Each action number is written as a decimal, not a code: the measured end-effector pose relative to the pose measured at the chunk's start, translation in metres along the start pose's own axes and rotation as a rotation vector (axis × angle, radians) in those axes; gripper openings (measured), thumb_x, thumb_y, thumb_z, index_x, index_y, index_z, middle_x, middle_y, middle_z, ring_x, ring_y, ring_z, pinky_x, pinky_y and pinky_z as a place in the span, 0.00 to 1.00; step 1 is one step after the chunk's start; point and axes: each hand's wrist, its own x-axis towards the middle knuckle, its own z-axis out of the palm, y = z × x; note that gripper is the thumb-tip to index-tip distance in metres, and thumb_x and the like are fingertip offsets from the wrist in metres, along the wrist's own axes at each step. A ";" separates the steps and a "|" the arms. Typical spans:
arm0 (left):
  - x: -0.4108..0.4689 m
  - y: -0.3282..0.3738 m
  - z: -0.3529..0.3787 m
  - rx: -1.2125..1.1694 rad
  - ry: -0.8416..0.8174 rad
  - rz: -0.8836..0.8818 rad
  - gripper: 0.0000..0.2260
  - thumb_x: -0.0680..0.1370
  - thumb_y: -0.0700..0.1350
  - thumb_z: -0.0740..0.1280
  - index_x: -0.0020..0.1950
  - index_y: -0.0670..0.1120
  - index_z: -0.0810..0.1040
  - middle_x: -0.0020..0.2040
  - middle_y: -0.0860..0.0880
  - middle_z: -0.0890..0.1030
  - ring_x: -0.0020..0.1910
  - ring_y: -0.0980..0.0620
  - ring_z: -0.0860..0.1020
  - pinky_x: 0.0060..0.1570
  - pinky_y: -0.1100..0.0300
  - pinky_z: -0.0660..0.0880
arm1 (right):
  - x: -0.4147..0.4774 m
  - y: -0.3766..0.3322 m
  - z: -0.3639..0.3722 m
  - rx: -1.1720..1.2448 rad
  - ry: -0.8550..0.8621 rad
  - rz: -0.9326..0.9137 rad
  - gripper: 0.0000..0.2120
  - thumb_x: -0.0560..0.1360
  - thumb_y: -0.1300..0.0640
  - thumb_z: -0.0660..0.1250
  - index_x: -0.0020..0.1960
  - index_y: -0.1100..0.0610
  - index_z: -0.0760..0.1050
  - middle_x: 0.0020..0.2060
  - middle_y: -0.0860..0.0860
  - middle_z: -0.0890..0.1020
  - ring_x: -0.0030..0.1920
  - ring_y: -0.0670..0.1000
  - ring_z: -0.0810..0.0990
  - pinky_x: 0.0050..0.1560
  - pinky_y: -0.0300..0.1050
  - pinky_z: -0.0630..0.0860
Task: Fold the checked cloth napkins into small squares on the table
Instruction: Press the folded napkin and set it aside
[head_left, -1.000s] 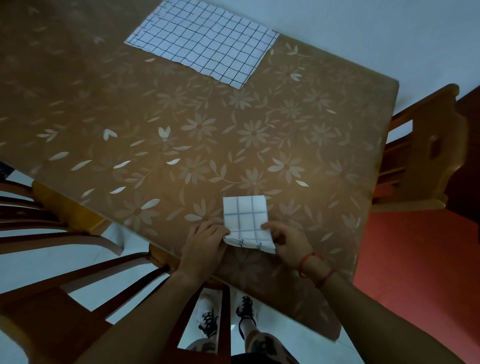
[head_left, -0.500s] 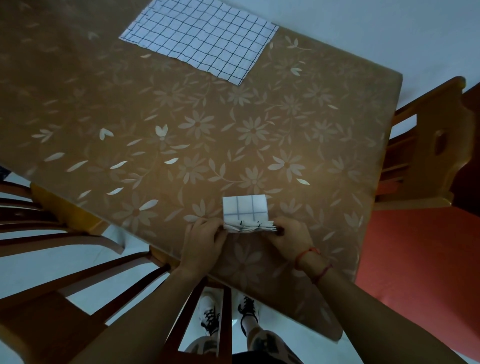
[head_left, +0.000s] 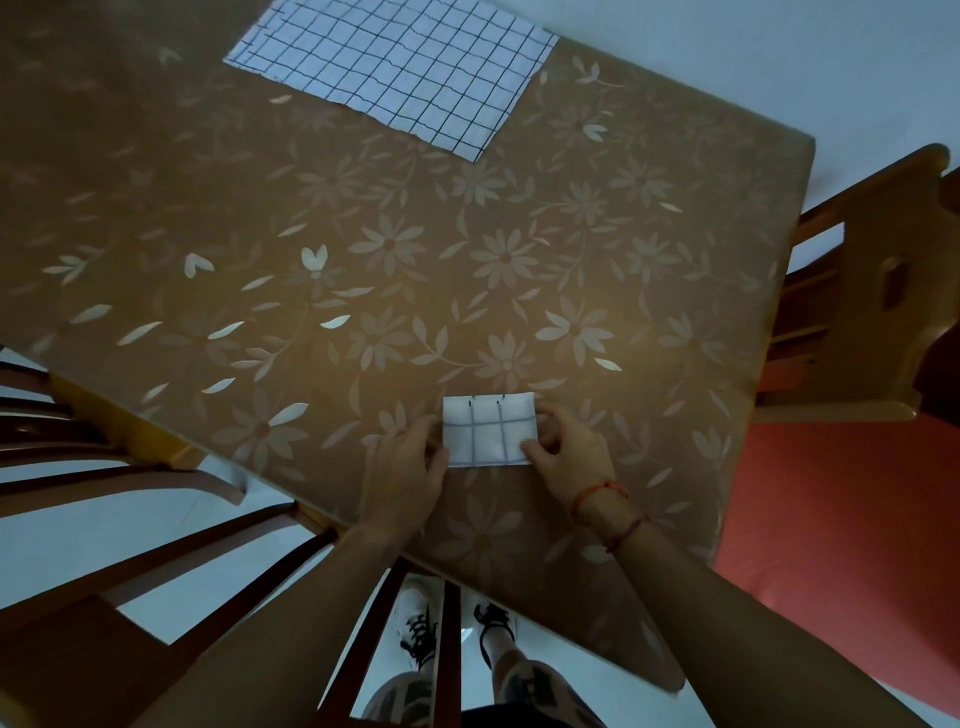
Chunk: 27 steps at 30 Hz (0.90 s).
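Where the chair stands, far left: curved wooden slats of a left chair (head_left: 130, 467) sit beside the near-left edge of the table, out of the work.
Table: a table (head_left: 208, 218) under a brown floral cover runs from corner to corner, its near edge by the person, so the folding is done within easy reach.
Waiting napkin: an unfolded napkin (head_left: 395, 73), white with dark checks, lies flat at the far edge, well apart from both hands. It looks to be next in line.
Left hand: the left hand (head_left: 405, 467) curls its fingers onto the left edge of the folded piece and holds that side, likely so the layers do not slide.
Folded napkin: the folded napkin (head_left: 488, 428) lies flat on the table close to the near edge, between the two hands. It is a small, slightly wide rectangle.
Right hand: the right hand (head_left: 563, 447) pinches the near-right corner, thumb on top and the other fingers bent at the right edge, apparently to square the edges and set the crease.
Wrist: red threads (head_left: 597, 493) circle the right wrist.
Progress: by its shape, this napkin seems at or near its last fold, and the other is not yet begun.
Right chair: a right chair (head_left: 872, 291) of pale wood stands at the table's right end.
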 end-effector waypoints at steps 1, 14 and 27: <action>0.001 0.001 0.000 0.017 -0.001 0.007 0.11 0.76 0.44 0.67 0.58 0.51 0.75 0.43 0.55 0.79 0.45 0.52 0.75 0.52 0.47 0.73 | 0.001 0.000 0.000 0.002 -0.001 0.003 0.22 0.72 0.56 0.69 0.65 0.48 0.71 0.33 0.43 0.75 0.37 0.45 0.75 0.41 0.39 0.72; 0.009 -0.012 0.000 0.484 -0.177 0.356 0.22 0.79 0.48 0.53 0.70 0.40 0.71 0.71 0.43 0.71 0.71 0.46 0.68 0.62 0.42 0.71 | 0.008 0.001 0.005 -0.060 -0.037 -0.006 0.25 0.74 0.56 0.68 0.69 0.48 0.65 0.37 0.45 0.77 0.38 0.44 0.76 0.41 0.36 0.75; 0.011 -0.023 0.007 0.461 -0.192 0.334 0.23 0.81 0.51 0.51 0.73 0.42 0.66 0.74 0.46 0.66 0.74 0.50 0.62 0.65 0.44 0.66 | 0.007 -0.032 0.032 -0.487 0.135 -0.559 0.22 0.75 0.52 0.60 0.66 0.59 0.70 0.63 0.59 0.74 0.61 0.57 0.75 0.62 0.54 0.75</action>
